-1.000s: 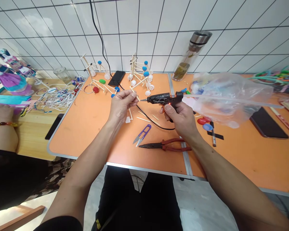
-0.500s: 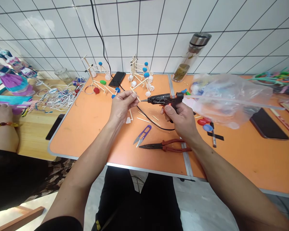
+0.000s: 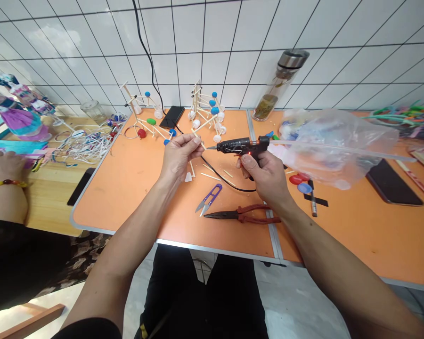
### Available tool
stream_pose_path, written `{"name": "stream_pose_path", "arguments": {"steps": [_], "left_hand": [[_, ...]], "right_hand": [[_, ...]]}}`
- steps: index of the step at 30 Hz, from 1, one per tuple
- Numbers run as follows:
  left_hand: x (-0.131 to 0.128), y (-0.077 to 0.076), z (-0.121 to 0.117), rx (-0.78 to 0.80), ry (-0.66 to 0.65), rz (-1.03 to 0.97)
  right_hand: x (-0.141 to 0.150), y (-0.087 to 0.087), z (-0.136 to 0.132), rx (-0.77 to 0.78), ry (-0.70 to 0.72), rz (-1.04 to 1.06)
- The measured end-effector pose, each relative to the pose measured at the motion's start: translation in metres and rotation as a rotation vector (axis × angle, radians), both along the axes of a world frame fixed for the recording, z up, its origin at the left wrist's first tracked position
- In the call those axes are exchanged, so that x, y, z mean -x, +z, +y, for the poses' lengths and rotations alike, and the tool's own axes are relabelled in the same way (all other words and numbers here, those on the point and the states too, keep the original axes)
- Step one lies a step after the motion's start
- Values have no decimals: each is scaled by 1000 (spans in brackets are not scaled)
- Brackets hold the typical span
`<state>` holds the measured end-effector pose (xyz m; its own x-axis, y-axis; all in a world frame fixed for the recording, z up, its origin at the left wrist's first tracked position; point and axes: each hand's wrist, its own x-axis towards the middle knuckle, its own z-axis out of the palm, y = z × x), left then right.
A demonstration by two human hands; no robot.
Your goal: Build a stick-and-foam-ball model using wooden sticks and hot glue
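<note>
Left hand [image 3: 178, 157] closed in a fingertip pinch on a thin pale wooden stick [image 3: 197, 138], held up over the orange folding table [image 3: 127, 197]. Right hand [image 3: 263, 176] wrapped shut around the grip of a black hot glue gun [image 3: 238, 146], red LED lit, nozzle pointing left, tip just beside the stick's lower end; contact can't be told from this view. Long translucent glue stick [image 3: 374, 153] runs from the gun's rear to the right, across a crumpled clear plastic bag [image 3: 339, 162]. Black power cord [image 3: 226, 181] loops on the table under the gun. Near side: purple-handled thread snips [image 3: 208, 198], red-handled needle-nose pliers [image 3: 242, 214]. Far side: wooden-stick models with blue caps [image 3: 207, 110]. Far left: a co-worker's hand [image 3: 5, 165], beaded bracelet [image 3: 5, 184] on the wrist, over a pale wooden table [image 3: 45, 202].
</note>
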<state>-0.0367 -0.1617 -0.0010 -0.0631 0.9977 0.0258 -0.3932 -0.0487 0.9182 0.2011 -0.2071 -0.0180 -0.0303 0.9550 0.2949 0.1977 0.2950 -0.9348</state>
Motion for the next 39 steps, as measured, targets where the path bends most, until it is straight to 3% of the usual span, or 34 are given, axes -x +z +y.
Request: {"name": "stream_pose_path", "arguments": {"steps": [39], "left_hand": [[-1, 1, -1, 13, 18, -3]], "right_hand": [[2, 3, -1, 8, -11, -32]]}}
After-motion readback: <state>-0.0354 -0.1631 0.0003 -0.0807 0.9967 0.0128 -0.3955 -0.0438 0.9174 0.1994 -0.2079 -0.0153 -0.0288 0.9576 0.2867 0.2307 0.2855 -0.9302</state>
